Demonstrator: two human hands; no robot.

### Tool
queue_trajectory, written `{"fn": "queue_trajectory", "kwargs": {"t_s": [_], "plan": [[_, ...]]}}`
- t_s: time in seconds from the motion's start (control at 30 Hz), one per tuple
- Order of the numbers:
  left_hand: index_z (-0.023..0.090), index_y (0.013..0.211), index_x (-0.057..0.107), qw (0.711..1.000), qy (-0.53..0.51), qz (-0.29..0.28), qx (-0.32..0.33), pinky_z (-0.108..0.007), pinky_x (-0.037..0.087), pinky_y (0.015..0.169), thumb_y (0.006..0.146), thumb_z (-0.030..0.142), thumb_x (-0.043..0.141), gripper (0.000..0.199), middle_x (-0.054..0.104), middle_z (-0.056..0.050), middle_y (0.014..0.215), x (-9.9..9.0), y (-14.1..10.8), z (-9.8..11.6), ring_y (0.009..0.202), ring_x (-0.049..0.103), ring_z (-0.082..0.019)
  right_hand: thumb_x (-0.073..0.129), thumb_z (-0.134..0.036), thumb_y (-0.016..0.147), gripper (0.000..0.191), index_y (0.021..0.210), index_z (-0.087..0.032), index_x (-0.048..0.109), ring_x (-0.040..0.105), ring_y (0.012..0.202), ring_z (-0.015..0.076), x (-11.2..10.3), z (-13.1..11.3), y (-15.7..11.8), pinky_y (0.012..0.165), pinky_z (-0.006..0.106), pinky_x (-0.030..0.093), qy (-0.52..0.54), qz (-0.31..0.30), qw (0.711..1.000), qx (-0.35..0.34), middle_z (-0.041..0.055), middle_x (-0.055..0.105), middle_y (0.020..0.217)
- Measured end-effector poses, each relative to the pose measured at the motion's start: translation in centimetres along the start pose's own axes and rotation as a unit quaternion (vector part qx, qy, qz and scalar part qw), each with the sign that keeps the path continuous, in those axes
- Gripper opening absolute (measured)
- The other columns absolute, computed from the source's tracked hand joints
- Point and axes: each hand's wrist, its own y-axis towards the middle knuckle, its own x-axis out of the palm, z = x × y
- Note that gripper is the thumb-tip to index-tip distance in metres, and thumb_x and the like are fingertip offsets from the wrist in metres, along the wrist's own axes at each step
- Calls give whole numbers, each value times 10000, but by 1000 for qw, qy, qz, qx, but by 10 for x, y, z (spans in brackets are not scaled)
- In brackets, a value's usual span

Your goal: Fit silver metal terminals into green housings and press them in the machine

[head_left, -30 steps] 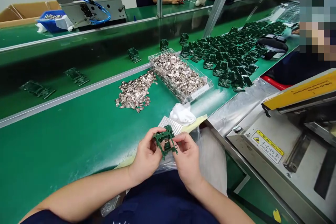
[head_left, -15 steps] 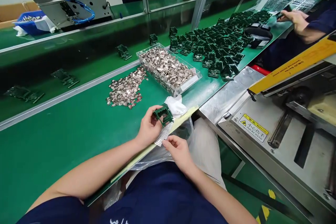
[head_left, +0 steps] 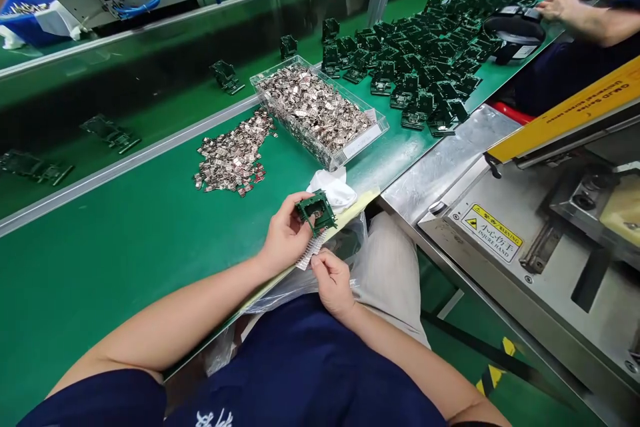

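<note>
My left hand (head_left: 287, 235) is closed around a small green circuit board (head_left: 327, 215) with a square opening, its thumb at that opening. Just below lies a strip of small silvery pieces (head_left: 309, 255) on the yellow-edged table border. My right hand (head_left: 334, 281) is at the strip's lower end with thumb and index finger pinched together and the other fingers curled in; whatever the pinch holds is too small to make out. A crumpled white cloth (head_left: 333, 188) lies just beyond the board.
Ahead stands a clear tray (head_left: 364, 139) full of small metal parts, with a loose pile (head_left: 230, 153) to its left. Many green boards (head_left: 430, 60) cover the far right. A machine with a warning label (head_left: 495, 233) borders my right. A co-worker's hands (head_left: 575, 3) are farther off.
The view has tilted downward a little. My right hand's fingers have curled in more tightly by the strip. My left hand keeps its hold on the circuit board.
</note>
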Motion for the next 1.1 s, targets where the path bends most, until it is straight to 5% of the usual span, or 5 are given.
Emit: {"fn": "queue_trajectory", "kwargs": {"t_s": [0.3,0.47,0.57,0.67,1.1], "plan": [[190,1107,529,998,-50,0,-26,-289,569,714,819,365,669,364,593,-33,920,0,1,6,770,591,-138,577,-256,807,289,523,-205,594,538,474,164,-40,0,8,517,264,397,-152,-115,980,54,3,584,497],[212,1158,534,1000,-3,-20,-7,-278,541,730,874,322,602,313,611,-40,953,-4,-1,4,769,584,-135,612,-279,866,143,784,-215,710,602,626,186,-63,-60,17,595,281,453,-215,-4,977,-10,29,677,719],[222,1186,509,999,25,-31,-2,-265,522,708,890,300,575,313,608,-33,931,-5,-3,4,750,577,-135,548,-237,921,157,893,-211,700,603,705,180,-57,-92,28,663,290,481,-211,41,970,-112,38,653,801],[219,1206,481,999,41,-33,3,-266,509,714,893,290,562,331,605,-31,909,-5,-4,7,773,584,-146,548,-208,910,157,871,-209,700,573,746,179,-41,-98,41,628,277,472,-189,54,968,-154,47,583,835],[219,1205,480,992,84,-72,56,-239,419,529,875,185,504,333,629,-30,865,-6,-10,16,559,491,-115,647,-312,843,149,733,-214,628,503,701,182,-24,-82,52,600,284,405,-166,86,979,-80,26,519,778]]}}
